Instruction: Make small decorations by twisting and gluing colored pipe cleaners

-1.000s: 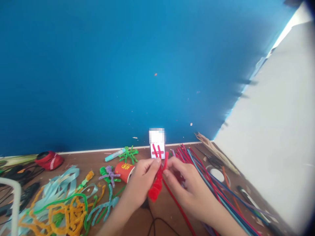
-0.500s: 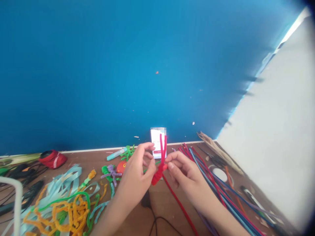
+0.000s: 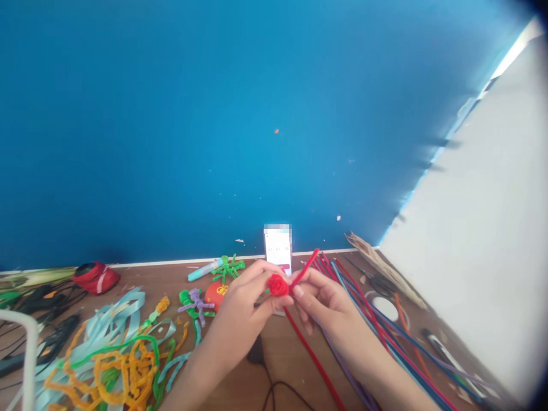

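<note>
A coiled red pipe cleaner [image 3: 278, 285] is held between my two hands above the table. My left hand [image 3: 247, 299] grips the rolled, ball-like part between thumb and fingers. Pinched in my right hand [image 3: 323, 299], beside the coil, is the red stem, and a straight end of it points up and to the right. Another red pipe cleaner [image 3: 310, 351] runs from below the hands down to the front of the table. Just behind the hands a phone [image 3: 278, 246] with a lit screen leans on the blue wall.
Orange pipe cleaners [image 3: 124, 371] and light blue ribbon [image 3: 113, 319] lie tangled at the left. Small green [image 3: 229, 268] and purple pipe-cleaner figures [image 3: 196, 304] sit nearer. Long pipe cleaners [image 3: 385, 337], a white disc [image 3: 385, 309] and scissors [image 3: 379, 283] are at the right.
My left hand has moved right and closed on the coiled part. The coil now faces me, and the loose red ends that stood upright now lean right.
</note>
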Available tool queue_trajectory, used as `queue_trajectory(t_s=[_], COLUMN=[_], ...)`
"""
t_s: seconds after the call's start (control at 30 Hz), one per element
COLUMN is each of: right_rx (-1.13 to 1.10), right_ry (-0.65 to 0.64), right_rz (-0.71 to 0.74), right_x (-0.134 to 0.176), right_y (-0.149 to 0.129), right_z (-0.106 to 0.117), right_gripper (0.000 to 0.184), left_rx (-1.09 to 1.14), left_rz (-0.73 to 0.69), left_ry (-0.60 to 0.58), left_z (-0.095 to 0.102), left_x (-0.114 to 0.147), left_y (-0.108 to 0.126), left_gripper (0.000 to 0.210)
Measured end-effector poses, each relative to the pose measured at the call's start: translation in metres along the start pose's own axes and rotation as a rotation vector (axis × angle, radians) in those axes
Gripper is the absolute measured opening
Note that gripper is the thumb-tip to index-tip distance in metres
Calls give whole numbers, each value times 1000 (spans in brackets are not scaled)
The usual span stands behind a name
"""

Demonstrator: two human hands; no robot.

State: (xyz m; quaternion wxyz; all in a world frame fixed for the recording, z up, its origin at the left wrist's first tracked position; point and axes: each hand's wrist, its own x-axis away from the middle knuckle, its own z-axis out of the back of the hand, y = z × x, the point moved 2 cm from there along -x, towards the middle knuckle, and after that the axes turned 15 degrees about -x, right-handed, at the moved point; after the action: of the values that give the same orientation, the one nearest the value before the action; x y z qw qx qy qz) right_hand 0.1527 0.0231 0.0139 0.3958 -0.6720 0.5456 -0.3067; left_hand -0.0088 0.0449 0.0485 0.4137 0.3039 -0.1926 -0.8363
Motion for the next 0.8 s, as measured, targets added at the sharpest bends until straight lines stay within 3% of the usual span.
queue_trajectory(t_s=[0.1,0.23,0.33,0.53,0.67,0.8], right_rx=[22,21,68,175,482,911], right_ry=[-36,-24,-19,-41,-50,-124], right_rz=[-25,-53,-11,19,158,283], right_x=[0,0,1,8,10,11], right_y=[5,12,13,10,5,-3], right_z=[0,1,2,-1,-2,0], right_gripper=[34,34,32,27,20,17], left_rx=[-43,-128,-198,-33,100,430], left_rz=[-1,-50,-5,113,258,423], left_ry=[7,-77,-76,-38,-92,-197], left_z=[-1,-5,-7,-8,-16,-25], left_x=[0,0,-1,-1,1,4], left_y=[0,-1,-3,1,-1,-5], left_gripper=[14,21,23,22,29,36])
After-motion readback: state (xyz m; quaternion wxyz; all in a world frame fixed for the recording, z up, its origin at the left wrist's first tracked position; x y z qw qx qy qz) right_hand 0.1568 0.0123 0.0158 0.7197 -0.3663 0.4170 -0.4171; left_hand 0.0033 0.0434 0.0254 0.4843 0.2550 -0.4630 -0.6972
